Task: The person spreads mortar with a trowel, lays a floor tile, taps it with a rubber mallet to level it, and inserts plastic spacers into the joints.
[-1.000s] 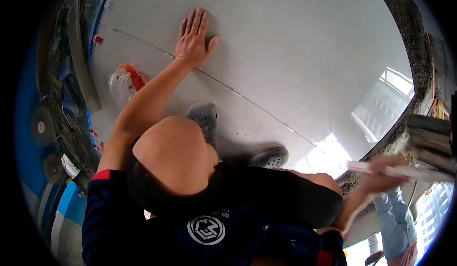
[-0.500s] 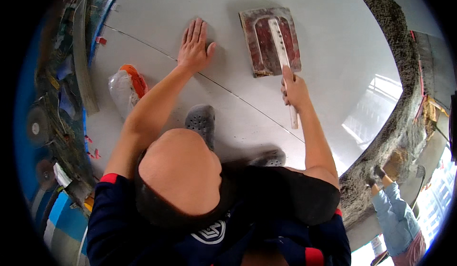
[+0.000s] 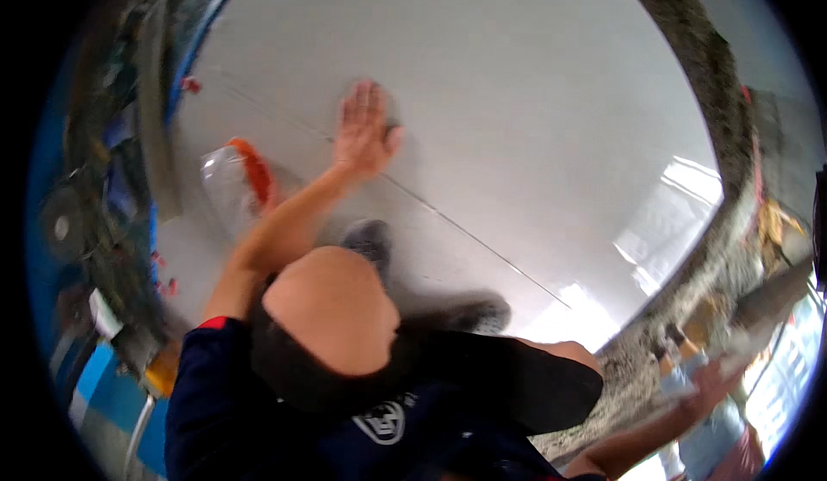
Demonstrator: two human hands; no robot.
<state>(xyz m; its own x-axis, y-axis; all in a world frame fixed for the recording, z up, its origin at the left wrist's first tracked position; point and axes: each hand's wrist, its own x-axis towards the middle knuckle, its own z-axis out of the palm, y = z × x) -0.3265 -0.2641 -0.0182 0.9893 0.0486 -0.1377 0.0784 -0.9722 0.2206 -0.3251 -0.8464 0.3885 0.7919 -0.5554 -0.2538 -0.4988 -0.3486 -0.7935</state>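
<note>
Here the left hand [image 3: 364, 132] lies flat, fingers spread, on glossy pale-grey tile [image 3: 534, 119]; right hand's [image 3: 708, 384] grasp unclear

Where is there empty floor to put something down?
The grey tiles right of the left hand, up to the rough mortar edge, are bare. It is crowded left of the clear plastic bag, where tools and red clips lie.

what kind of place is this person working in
Most likely a tiling job on a building site. The left hand presses flat on large pale floor tiles with a visible joint line, bordered by a rough grey mortar bed. A clear plastic bag lies nearby.
</note>
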